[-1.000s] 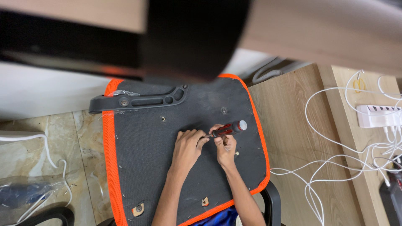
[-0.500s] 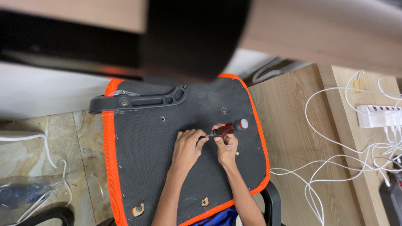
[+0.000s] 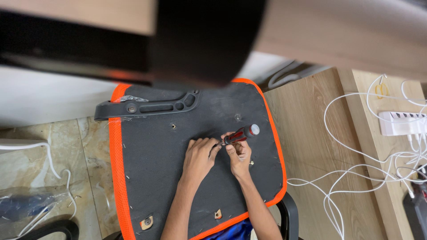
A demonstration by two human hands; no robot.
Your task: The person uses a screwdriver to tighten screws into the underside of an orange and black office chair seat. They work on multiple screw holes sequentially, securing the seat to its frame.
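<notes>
An upturned chair seat (image 3: 151,178), black underneath with an orange edge, lies in front of me. My right hand (image 3: 239,156) grips a screwdriver (image 3: 240,134) with a red and black handle, its tip pointing left onto the seat's underside. My left hand (image 3: 199,159) rests on the black fabric with its fingertips at the screwdriver's tip. What the tip touches is hidden by the fingers. A black plastic armrest bracket (image 3: 147,107) is fixed along the seat's far edge.
A wooden desk (image 3: 311,142) stands to the right with tangled white cables (image 3: 369,178) and a white power strip (image 3: 402,123). A marble floor (image 3: 58,151), a white cable and a plastic bag (image 3: 26,206) lie to the left. A dark blurred object fills the top of the view.
</notes>
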